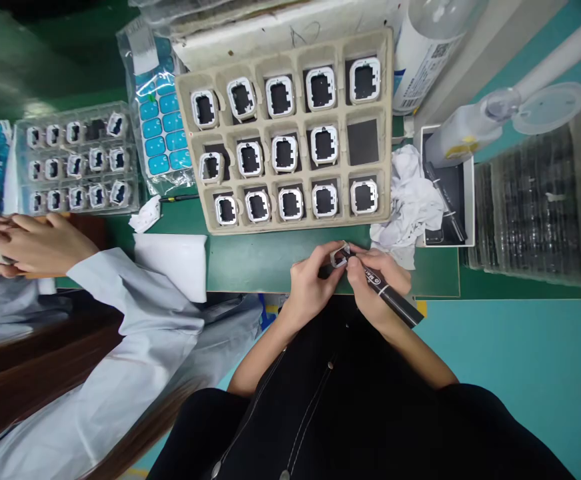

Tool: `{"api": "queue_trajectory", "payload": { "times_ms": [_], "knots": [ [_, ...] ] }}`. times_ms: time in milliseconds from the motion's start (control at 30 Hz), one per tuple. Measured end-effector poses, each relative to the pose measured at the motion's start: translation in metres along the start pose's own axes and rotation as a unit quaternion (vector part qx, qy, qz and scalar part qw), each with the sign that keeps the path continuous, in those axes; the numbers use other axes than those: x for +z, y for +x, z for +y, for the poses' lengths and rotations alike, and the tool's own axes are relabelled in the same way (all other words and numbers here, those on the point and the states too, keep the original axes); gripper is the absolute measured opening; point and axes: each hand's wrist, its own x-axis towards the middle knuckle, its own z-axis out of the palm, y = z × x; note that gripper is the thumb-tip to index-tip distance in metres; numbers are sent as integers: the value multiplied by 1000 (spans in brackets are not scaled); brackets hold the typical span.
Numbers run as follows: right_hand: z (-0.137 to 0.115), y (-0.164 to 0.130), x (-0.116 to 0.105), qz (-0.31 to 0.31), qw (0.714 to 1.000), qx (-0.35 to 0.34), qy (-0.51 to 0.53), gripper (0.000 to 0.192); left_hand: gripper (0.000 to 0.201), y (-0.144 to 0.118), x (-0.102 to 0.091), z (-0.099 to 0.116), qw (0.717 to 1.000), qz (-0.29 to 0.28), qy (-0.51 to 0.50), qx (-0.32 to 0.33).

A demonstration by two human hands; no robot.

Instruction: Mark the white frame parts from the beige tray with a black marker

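My left hand (313, 277) pinches a small white square frame (341, 255) just above the green mat's front edge. My right hand (377, 283) grips a black marker pen (393, 301), its tip touching the frame. Directly behind them lies a beige pulp tray (389, 127) with several white frames in its pockets; one pocket at the right of the middle row shows only a dark square.
A crumpled white cloth (410, 200) lies right of the tray, beside a white box (467, 193) with tools. Stacked clear trays (535, 200) stand far right. A co-worker's hands (30, 243) and pale sleeve (135, 313) are at left, by a clear tray (75, 160) of parts.
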Motion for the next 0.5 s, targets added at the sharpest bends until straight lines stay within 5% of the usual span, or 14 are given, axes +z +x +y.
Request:
{"api": "queue_trajectory", "payload": {
  "times_ms": [167,500],
  "knots": [
    [-3,1,-2,-16,996,-73,-43,22,30,-4,0,-3,1000,9,22,15],
    [-1,0,-2,-19,999,-30,-20,17,32,-1,0,0,999,19,-7,26]
  ]
}}
